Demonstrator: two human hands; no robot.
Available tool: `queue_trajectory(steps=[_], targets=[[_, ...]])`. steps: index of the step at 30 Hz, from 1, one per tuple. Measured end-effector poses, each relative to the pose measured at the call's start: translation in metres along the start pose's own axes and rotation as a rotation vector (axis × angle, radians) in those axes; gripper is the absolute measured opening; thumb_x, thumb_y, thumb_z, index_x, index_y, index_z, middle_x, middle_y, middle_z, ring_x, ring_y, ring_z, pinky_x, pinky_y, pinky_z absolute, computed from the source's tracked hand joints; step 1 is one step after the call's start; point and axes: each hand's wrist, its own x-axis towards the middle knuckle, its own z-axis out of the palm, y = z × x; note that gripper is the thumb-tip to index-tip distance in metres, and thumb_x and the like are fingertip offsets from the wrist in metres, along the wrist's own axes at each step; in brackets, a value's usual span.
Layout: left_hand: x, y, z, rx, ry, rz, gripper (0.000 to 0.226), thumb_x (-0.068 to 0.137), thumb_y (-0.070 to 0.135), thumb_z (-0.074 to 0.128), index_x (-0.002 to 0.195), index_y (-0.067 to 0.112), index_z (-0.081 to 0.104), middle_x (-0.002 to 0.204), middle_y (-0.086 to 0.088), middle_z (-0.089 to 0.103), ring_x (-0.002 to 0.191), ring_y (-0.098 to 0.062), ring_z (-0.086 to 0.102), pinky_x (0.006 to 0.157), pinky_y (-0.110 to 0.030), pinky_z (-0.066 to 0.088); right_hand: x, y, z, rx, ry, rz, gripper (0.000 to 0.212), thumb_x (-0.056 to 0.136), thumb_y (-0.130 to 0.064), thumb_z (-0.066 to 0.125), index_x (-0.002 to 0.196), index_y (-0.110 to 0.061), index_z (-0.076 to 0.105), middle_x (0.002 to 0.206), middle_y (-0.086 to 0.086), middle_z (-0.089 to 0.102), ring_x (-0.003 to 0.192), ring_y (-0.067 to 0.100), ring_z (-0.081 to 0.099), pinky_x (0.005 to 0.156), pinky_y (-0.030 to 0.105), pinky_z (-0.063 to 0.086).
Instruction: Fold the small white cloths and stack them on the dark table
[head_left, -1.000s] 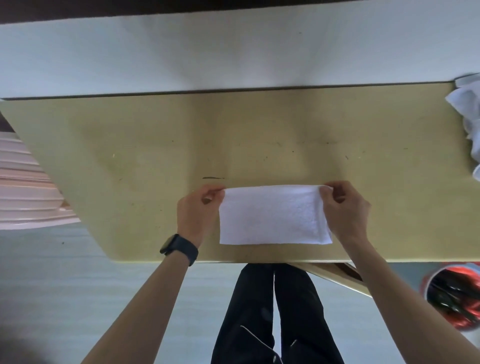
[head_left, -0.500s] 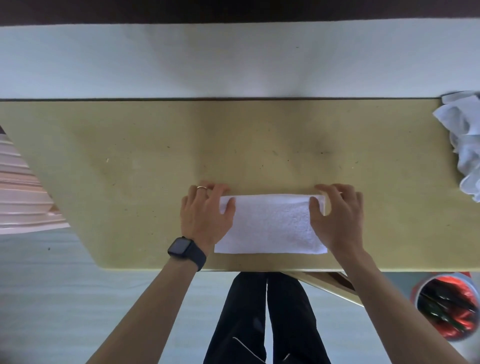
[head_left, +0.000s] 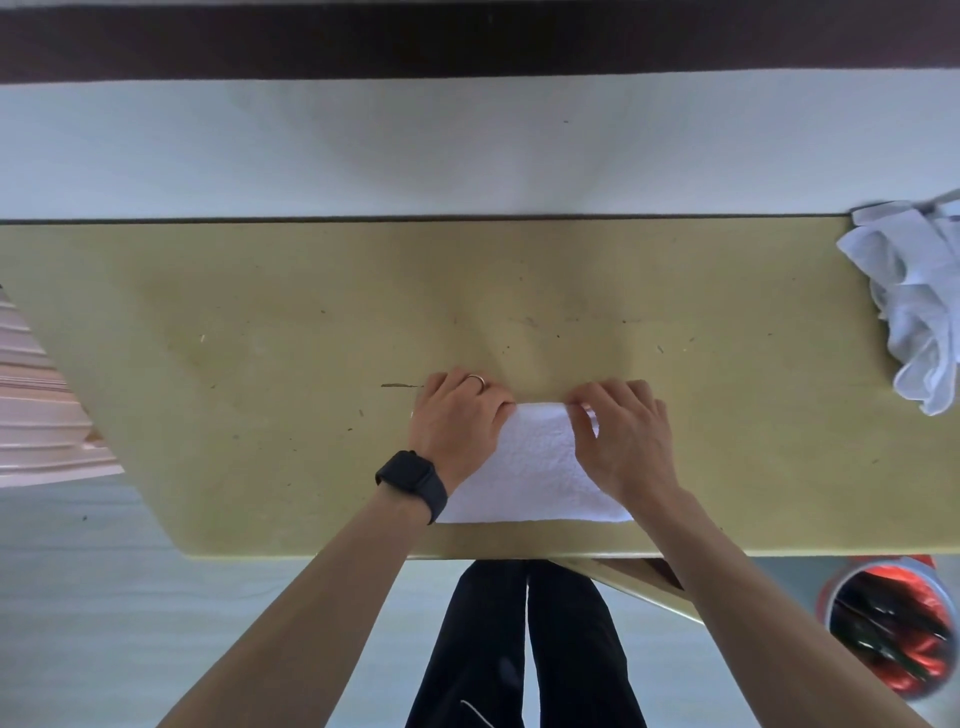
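Observation:
A small white cloth lies folded in a strip near the front edge of the yellow-green table. My left hand, with a ring and a dark watch, covers the cloth's left end, its fingers curled over the far edge. My right hand sits on the right part and pinches a bit of the far edge between thumb and fingers. The two hands are close together, and they hide the cloth's far corners. A crumpled heap of white cloths lies at the table's right end.
A white surface runs along the table's far side, with a dark band behind it. A pink ribbed object stands at the left. A red bucket sits on the floor at lower right. My dark-trousered legs are below the table edge.
Both hands went from flat on the cloth's two ends to close together along its far edge, with fingers now curled. The view shifted, showing more of the cloth heap.

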Motion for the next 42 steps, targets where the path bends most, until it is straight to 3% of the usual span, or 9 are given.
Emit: queue_trajectory(steps=[5, 10, 16, 21, 23, 26, 30, 39, 42], targets=[[0.003, 0.002, -0.005, 0.037, -0.012, 0.065, 0.025, 0.091, 0.03, 0.051, 0.082, 0.024, 0.073, 0.075, 0.006, 0.067, 0.082, -0.019, 0.061, 0.082, -0.035, 0.046, 0.006, -0.002, 0.0, -0.062, -0.03, -0.003, 0.009, 0.093, -0.026, 0.056, 0.095, -0.027, 0.065, 0.091, -0.011, 0.062, 0.096, 0.021, 0.05, 0.077, 0.034, 0.037], [0.006, 0.0, -0.005, 0.06, -0.043, 0.104, 0.011, 0.088, 0.022, 0.068, 0.078, 0.025, 0.072, 0.075, 0.007, 0.068, 0.08, -0.02, 0.061, 0.086, -0.035, 0.045, 0.004, -0.002, 0.002, -0.061, 0.003, -0.009, 0.007, 0.091, -0.023, 0.059, 0.094, -0.027, 0.065, 0.09, -0.011, 0.062, 0.094, 0.021, 0.051, 0.076, 0.034, 0.038], [0.011, -0.001, -0.003, 0.04, -0.075, 0.082, 0.013, 0.09, 0.019, 0.065, 0.08, 0.025, 0.07, 0.074, 0.009, 0.067, 0.081, -0.018, 0.061, 0.089, -0.035, 0.042, -0.002, 0.002, 0.007, -0.058, 0.063, -0.047, 0.009, 0.088, -0.018, 0.063, 0.094, -0.024, 0.065, 0.093, -0.008, 0.061, 0.091, 0.023, 0.051, 0.076, 0.034, 0.038], [0.01, -0.003, -0.004, 0.041, -0.102, 0.092, 0.013, 0.093, 0.021, 0.056, 0.085, 0.023, 0.066, 0.077, 0.008, 0.064, 0.082, -0.019, 0.059, 0.087, -0.033, 0.042, -0.017, -0.008, -0.001, -0.031, 0.141, 0.033, 0.025, 0.091, -0.026, 0.056, 0.115, -0.023, 0.065, 0.111, -0.003, 0.063, 0.107, 0.025, 0.052, 0.088, 0.036, 0.036], [0.005, -0.002, -0.007, 0.06, -0.08, 0.075, 0.017, 0.094, 0.026, 0.05, 0.089, 0.022, 0.066, 0.08, 0.006, 0.066, 0.082, -0.019, 0.058, 0.083, -0.033, 0.045, -0.039, -0.018, -0.009, 0.01, 0.171, 0.079, 0.03, 0.092, -0.032, 0.048, 0.115, -0.022, 0.066, 0.11, -0.003, 0.064, 0.103, 0.024, 0.054, 0.082, 0.036, 0.04], [-0.009, -0.009, -0.013, 0.121, -0.054, -0.004, 0.021, 0.093, 0.029, 0.047, 0.091, 0.021, 0.066, 0.085, 0.002, 0.068, 0.081, -0.022, 0.06, 0.077, -0.035, 0.048, -0.076, -0.032, -0.011, 0.008, 0.015, 0.206, 0.028, 0.092, -0.034, 0.05, 0.113, -0.025, 0.065, 0.109, -0.004, 0.063, 0.095, 0.023, 0.057, 0.075, 0.036, 0.044], [-0.035, -0.025, -0.019, 0.164, -0.079, -0.166, 0.009, 0.09, 0.027, 0.062, 0.089, 0.019, 0.067, 0.085, -0.002, 0.069, 0.084, -0.027, 0.063, 0.073, -0.038, 0.049, -0.074, -0.031, -0.004, -0.075, -0.157, 0.345, 0.037, 0.094, -0.04, 0.049, 0.127, -0.024, 0.055, 0.128, -0.002, 0.056, 0.111, 0.023, 0.049, 0.085, 0.038, 0.041], [-0.064, 0.017, -0.013, -0.098, -0.144, -0.525, 0.022, 0.098, 0.043, 0.047, 0.099, 0.027, 0.061, 0.09, 0.01, 0.068, 0.088, -0.018, 0.061, 0.083, -0.032, 0.036, 0.038, -0.026, -0.002, -0.161, -0.188, -0.109, 0.053, 0.099, -0.031, 0.041, 0.151, -0.022, 0.035, 0.162, -0.007, 0.025, 0.152, 0.018, 0.011, 0.119, 0.044, 0.014], [-0.069, 0.027, -0.007, -0.112, -0.133, -0.546, 0.02, 0.098, 0.043, 0.046, 0.099, 0.028, 0.06, 0.086, 0.013, 0.068, 0.083, -0.016, 0.061, 0.081, -0.03, 0.033, 0.03, -0.022, -0.004, -0.093, -0.107, -0.215, 0.05, 0.099, -0.028, 0.039, 0.148, -0.018, 0.042, 0.159, -0.004, 0.033, 0.15, 0.018, 0.021, 0.119, 0.045, 0.023]])
